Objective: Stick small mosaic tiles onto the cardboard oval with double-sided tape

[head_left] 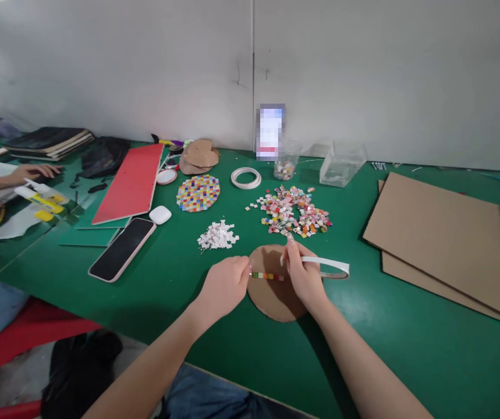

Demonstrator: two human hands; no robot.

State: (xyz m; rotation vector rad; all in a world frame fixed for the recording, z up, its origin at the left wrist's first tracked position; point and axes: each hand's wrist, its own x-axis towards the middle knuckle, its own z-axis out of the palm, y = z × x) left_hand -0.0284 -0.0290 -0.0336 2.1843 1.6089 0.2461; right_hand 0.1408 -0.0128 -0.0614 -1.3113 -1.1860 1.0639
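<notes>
A round brown cardboard disc (273, 297) lies on the green table (407, 349) in front of me. A short row of coloured mosaic tiles (268, 276) runs across it. My left hand (223, 286) is closed, pinching the left end of that row. My right hand (302, 272) is closed in a pinch at the row's right end and holds a white tape strip (332, 266) that trails off to the right. A pile of loose coloured tiles (295, 212) lies just beyond the disc.
A heap of white paper bits (217, 235), a finished mosaic disc (198, 192), a tape roll (246, 177), a phone (122, 248), an earbud case (160, 215), a red board (133, 180) and clear containers (342, 166). Cardboard sheets (446, 238) lie at right. Another person's hands (31, 172) work at far left.
</notes>
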